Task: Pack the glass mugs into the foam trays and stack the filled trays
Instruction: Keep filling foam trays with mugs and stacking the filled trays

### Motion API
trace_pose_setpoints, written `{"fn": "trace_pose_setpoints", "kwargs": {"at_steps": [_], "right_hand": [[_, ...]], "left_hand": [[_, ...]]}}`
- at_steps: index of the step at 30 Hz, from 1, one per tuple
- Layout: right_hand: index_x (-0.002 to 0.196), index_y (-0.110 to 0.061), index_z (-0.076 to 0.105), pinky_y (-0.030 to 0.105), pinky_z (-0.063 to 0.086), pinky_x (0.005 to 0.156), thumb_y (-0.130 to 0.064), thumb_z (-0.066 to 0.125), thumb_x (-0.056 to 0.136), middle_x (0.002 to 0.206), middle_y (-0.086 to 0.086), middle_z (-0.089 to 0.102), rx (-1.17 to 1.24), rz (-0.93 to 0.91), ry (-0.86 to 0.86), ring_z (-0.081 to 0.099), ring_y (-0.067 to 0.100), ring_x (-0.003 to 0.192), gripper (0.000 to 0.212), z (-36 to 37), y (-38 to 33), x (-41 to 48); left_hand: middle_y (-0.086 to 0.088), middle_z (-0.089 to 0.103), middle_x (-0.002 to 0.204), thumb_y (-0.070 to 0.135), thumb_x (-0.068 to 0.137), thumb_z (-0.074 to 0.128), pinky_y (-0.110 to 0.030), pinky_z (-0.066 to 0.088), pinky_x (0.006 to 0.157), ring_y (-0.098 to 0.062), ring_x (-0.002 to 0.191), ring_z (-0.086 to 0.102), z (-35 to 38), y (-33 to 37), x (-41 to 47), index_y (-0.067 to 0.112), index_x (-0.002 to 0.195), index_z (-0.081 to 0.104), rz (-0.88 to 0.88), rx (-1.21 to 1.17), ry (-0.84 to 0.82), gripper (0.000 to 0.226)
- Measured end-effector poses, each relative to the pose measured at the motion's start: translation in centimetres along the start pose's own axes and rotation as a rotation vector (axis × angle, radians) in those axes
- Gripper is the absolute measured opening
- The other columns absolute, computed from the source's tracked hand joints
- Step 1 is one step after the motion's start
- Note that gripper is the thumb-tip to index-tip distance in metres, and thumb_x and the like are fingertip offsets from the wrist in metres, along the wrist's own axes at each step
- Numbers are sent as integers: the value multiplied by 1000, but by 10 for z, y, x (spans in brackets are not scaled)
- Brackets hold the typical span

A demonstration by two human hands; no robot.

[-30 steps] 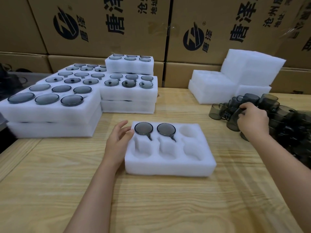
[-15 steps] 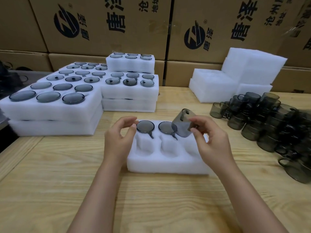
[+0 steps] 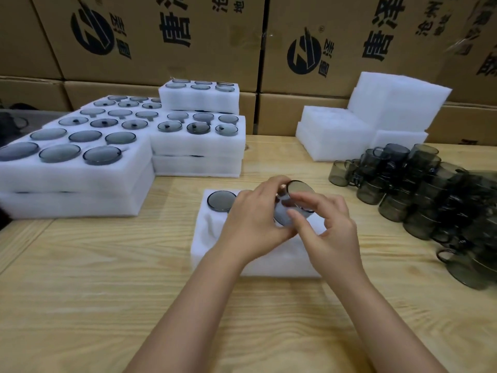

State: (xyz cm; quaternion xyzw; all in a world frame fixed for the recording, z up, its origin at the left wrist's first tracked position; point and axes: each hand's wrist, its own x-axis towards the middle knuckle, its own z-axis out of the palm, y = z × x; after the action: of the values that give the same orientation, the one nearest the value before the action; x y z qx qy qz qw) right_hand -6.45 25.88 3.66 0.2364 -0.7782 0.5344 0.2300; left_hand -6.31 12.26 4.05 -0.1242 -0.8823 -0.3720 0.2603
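Observation:
A white foam tray (image 3: 212, 238) lies on the wooden table in front of me. One smoky glass mug (image 3: 221, 201) sits base-up in its far left pocket. Both hands hold another smoky glass mug (image 3: 298, 192), tilted with its base upward, just above the tray's far middle and right pockets. My left hand (image 3: 252, 224) grips it from the left and covers the middle of the tray. My right hand (image 3: 326, 230) pinches it from the right. A pile of loose mugs (image 3: 419, 189) lies at the right.
Stacks of filled foam trays (image 3: 80, 168) stand at the left and back centre. Empty foam trays (image 3: 357, 122) are piled at the back right. Printed cardboard boxes (image 3: 349, 44) wall the far side. Bare wood (image 3: 107, 305) spreads in front.
My right hand carried a mug from the pile to the tray. My left hand left the tray's left edge and now grips the mug too. The mug has turned base-up.

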Motion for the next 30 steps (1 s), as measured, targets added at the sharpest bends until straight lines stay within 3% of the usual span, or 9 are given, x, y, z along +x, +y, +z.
{"fn": "trace_pose_setpoints", "kwargs": {"at_steps": [4,7,9,12,16,21,24,26,30], "right_hand": [[120,-38,52,9,30,98,-27,53,88,125,-25,52,48,-25,-18,41,-4,121,34,-10,7,9],[126,-24,54,10,41,88,-17,50,96,118,-20,61,339,123,-110,53,-6,111,31,-17,15,16],[127,-18,54,12,45,89,-8,45,97,118,-16,63,389,177,-135,57,-4,109,33,-19,21,18],[131,-12,54,14,43,96,-8,46,97,117,-24,61,362,206,-141,56,2,115,35,-20,30,19],[138,-17,44,16,40,101,-15,42,99,125,-25,55,342,254,-140,53,7,121,39,-21,40,21],[135,-27,38,-2,37,82,-20,40,100,116,-33,52,332,296,-154,48,-23,106,36,-21,51,22],[141,-25,40,-2,35,88,-31,41,99,123,-34,48,296,331,-189,44,-23,111,42,-20,60,21],[142,-25,40,-3,33,89,-34,41,98,122,-38,45,266,334,-208,41,-25,113,44,-20,63,21],[139,-21,44,-6,30,83,-31,43,98,118,-38,46,181,305,-210,41,-29,108,42,-21,62,22]], "left_hand": [[23,62,107,30,70,82,-14,48,83,5,100,59,0,-9,1,43,111,42,-167,-334,-57,58],[24,64,106,26,72,82,-13,47,84,3,104,60,1,-17,3,34,112,43,-199,-436,-123,56],[26,63,105,25,75,80,-12,45,86,4,106,59,2,-19,5,38,111,45,-202,-450,-159,52],[27,57,114,26,78,77,-11,40,91,10,111,52,5,-16,11,45,116,47,-173,-319,-132,51],[6,56,124,23,83,70,-31,40,99,-11,113,50,10,-10,25,26,133,50,-148,-105,-148,54],[5,53,135,16,92,59,-38,35,106,-19,126,45,18,-11,32,30,145,31,-227,-84,-185,61],[-2,57,130,14,96,52,-31,14,116,-19,127,38,25,-15,32,33,149,16,-228,14,-219,67],[-3,57,127,14,97,48,-26,-1,114,-16,126,38,25,-15,32,31,149,17,-202,67,-220,63],[-2,52,131,18,97,47,-31,-7,116,-15,130,39,23,-15,33,28,149,17,-200,78,-246,61]]}}
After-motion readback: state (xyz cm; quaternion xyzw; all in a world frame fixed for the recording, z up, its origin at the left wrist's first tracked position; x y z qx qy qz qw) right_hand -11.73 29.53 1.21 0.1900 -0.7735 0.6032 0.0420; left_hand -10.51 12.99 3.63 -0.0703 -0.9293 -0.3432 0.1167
